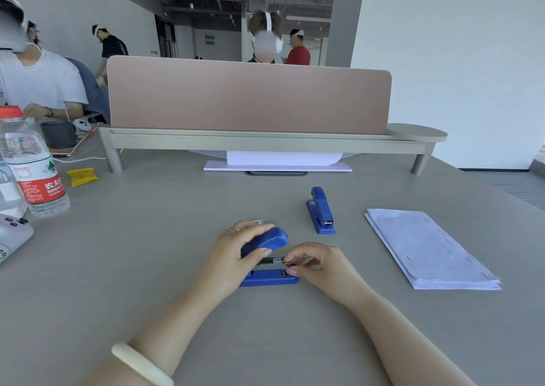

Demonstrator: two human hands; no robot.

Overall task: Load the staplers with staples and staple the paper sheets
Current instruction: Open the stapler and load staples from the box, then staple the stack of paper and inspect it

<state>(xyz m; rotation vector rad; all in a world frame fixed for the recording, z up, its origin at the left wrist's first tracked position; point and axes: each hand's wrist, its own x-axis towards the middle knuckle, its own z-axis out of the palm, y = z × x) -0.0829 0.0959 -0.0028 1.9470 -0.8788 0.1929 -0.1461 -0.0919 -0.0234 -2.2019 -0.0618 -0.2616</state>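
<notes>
A blue stapler [272, 279] lies on the grey desk in front of me with its top cover lifted. My left hand [240, 245] grips that raised cover [271, 239]. My right hand [317, 264] pinches something small and metallic at the front of the open staple channel [274, 260]; I take it for a staple strip, mostly hidden by the fingers. A second blue stapler [321, 210] lies closed a little farther back and to the right. To the right lies a stack of white paper sheets [427, 250]. A small box [259, 222] peeks out behind my left hand.
Water bottles [31, 164] stand at the left edge beside a yellow staple box [82, 176]. A pink divider [247, 96] on a shelf closes off the back, with white sheets [277, 163] under it. Other people sit beyond and to the left.
</notes>
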